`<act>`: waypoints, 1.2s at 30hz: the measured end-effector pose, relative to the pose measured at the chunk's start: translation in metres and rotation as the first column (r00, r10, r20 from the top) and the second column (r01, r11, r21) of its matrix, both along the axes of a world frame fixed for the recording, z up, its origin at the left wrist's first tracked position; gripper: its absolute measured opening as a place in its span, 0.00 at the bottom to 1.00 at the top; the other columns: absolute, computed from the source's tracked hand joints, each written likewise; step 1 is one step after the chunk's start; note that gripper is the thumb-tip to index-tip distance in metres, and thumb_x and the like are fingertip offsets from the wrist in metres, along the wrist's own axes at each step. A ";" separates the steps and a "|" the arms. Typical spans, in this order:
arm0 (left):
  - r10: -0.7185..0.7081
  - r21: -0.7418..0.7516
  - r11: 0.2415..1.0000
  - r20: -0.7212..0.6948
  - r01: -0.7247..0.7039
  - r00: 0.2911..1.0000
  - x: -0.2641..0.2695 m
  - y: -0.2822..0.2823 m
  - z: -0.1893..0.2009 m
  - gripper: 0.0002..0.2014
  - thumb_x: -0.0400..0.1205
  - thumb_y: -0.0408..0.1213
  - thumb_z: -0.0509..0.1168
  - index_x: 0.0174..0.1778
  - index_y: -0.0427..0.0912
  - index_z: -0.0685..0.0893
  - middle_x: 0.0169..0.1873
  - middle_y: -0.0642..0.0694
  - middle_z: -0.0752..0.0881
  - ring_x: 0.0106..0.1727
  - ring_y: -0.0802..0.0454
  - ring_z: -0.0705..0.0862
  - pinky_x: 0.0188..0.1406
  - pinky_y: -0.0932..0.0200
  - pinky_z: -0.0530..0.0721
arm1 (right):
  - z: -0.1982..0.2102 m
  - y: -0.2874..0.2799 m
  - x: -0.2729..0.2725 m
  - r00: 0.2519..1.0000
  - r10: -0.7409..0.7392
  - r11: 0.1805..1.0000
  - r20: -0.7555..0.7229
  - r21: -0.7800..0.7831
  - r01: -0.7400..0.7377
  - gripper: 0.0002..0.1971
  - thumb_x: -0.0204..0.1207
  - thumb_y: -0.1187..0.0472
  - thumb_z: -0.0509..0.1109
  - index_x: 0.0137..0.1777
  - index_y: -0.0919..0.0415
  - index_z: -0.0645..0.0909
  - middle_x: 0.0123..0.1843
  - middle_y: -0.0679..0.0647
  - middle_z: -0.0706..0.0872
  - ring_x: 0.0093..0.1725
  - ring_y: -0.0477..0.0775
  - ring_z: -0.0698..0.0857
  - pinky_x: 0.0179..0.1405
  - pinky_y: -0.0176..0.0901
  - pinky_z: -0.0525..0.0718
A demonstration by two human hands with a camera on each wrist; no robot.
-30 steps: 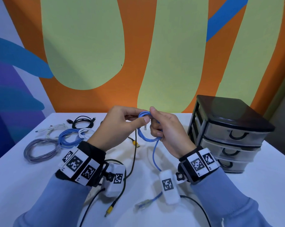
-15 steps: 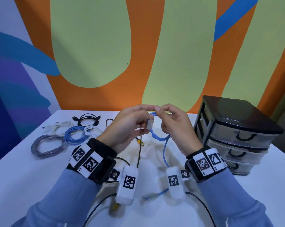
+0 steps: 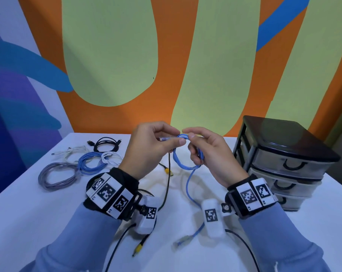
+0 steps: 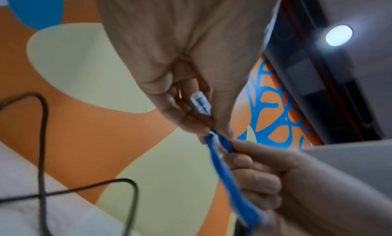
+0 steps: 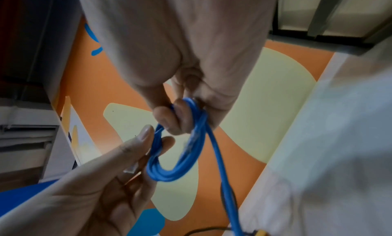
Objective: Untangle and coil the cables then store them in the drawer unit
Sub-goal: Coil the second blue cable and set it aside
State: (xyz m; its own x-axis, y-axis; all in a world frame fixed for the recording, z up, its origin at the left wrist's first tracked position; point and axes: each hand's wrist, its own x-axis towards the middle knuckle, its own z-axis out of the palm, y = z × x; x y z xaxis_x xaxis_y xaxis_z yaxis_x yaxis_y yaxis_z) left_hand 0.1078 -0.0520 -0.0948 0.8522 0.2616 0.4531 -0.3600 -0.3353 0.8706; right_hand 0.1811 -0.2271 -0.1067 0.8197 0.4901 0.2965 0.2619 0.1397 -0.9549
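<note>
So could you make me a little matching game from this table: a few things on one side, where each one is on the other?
Things:
1. blue cable
2. grey coil
3. drawer unit
4. yellow plug

Places:
A. table's right side
B. near edge, by the left wrist
C. held in both hands
D. table's left side

Pairs: 1-C, 2-D, 3-A, 4-B

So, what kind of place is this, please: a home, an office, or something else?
Probably an indoor recording or demo room, not a home. A wall painted with an orange, green and blue mural backs a plain white table holding only coiled cables and a small black plastic drawer unit.
</note>
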 end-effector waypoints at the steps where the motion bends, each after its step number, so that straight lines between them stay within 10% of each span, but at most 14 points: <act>1: 0.022 0.008 1.000 0.020 -0.022 1.000 0.000 0.000 -0.001 0.09 0.75 0.36 0.86 0.47 0.39 0.95 0.37 0.42 0.95 0.38 0.39 0.93 0.43 0.43 0.93 | 0.002 -0.001 -0.001 0.999 0.007 1.000 0.042 -0.027 -0.006 0.12 0.91 0.64 0.63 0.65 0.60 0.88 0.34 0.56 0.75 0.28 0.54 0.68 0.30 0.41 0.67; 7: 0.053 -0.045 0.998 0.094 -0.049 0.994 -0.003 -0.001 0.004 0.11 0.75 0.37 0.86 0.43 0.35 0.92 0.31 0.38 0.92 0.28 0.47 0.87 0.32 0.56 0.87 | 0.004 -0.003 -0.010 0.947 0.031 0.984 0.321 -0.177 0.028 0.09 0.86 0.58 0.74 0.59 0.43 0.92 0.45 0.56 0.92 0.43 0.67 0.83 0.50 0.54 0.84; 12: 0.018 -0.118 0.993 0.006 -0.018 1.000 -0.002 -0.008 0.005 0.17 0.79 0.42 0.83 0.57 0.39 0.88 0.35 0.37 0.94 0.32 0.50 0.89 0.37 0.56 0.89 | 0.001 -0.005 -0.005 0.925 -0.051 0.976 0.377 -0.175 0.126 0.07 0.86 0.54 0.74 0.57 0.53 0.92 0.39 0.42 0.90 0.32 0.43 0.81 0.38 0.35 0.78; 17: -0.128 0.059 0.986 -0.309 0.154 0.942 -0.004 -0.012 -0.002 0.36 0.80 0.55 0.79 0.81 0.56 0.70 0.45 0.43 0.96 0.47 0.52 0.92 0.57 0.46 0.92 | -0.002 -0.004 0.008 0.977 -0.189 0.980 0.099 -0.051 0.194 0.12 0.92 0.52 0.64 0.51 0.60 0.78 0.33 0.50 0.78 0.26 0.52 0.75 0.28 0.43 0.71; 20: -0.341 0.001 0.921 -0.484 0.391 0.805 -0.010 -0.021 -0.005 0.41 0.83 0.43 0.79 0.86 0.60 0.60 0.48 0.42 0.96 0.49 0.51 0.93 0.56 0.55 0.89 | 0.001 -0.006 0.011 0.979 -0.194 0.980 -0.069 0.032 0.197 0.11 0.92 0.53 0.64 0.51 0.58 0.78 0.30 0.49 0.76 0.27 0.51 0.74 0.28 0.40 0.69; 23: -0.446 -0.126 0.891 -0.428 0.437 0.786 -0.011 -0.024 -0.006 0.36 0.86 0.29 0.75 0.86 0.55 0.66 0.45 0.37 0.95 0.40 0.42 0.89 0.51 0.52 0.89 | 0.004 -0.008 0.012 0.968 -0.175 0.972 -0.178 0.124 0.198 0.11 0.91 0.53 0.65 0.48 0.58 0.79 0.28 0.50 0.71 0.26 0.50 0.72 0.25 0.37 0.69; 30: -0.399 -0.332 0.890 -0.241 0.311 0.885 -0.016 0.001 0.017 0.06 0.86 0.32 0.73 0.56 0.35 0.91 0.40 0.37 0.91 0.31 0.50 0.81 0.40 0.60 0.84 | 0.006 -0.014 0.017 0.952 -0.195 0.955 -0.238 0.176 0.239 0.16 0.91 0.52 0.65 0.41 0.56 0.73 0.29 0.49 0.64 0.26 0.50 0.70 0.28 0.38 0.70; 33: -0.441 -0.475 0.819 -0.165 0.321 0.882 -0.020 0.004 0.023 0.11 0.84 0.40 0.71 0.50 0.36 0.94 0.43 0.37 0.93 0.33 0.52 0.87 0.38 0.63 0.89 | 0.004 -0.014 0.017 0.949 -0.262 0.952 -0.177 0.114 0.284 0.15 0.92 0.52 0.64 0.43 0.56 0.75 0.28 0.49 0.65 0.26 0.50 0.71 0.30 0.41 0.70; 36: -0.577 -0.654 0.634 -0.045 0.413 0.815 -0.021 0.003 0.026 0.23 0.89 0.46 0.60 0.63 0.32 0.91 0.59 0.31 0.93 0.55 0.43 0.95 0.54 0.57 0.92 | 0.002 -0.011 0.016 0.953 -0.273 0.953 -0.133 0.096 0.287 0.14 0.92 0.51 0.64 0.45 0.56 0.76 0.28 0.49 0.64 0.26 0.51 0.70 0.32 0.43 0.68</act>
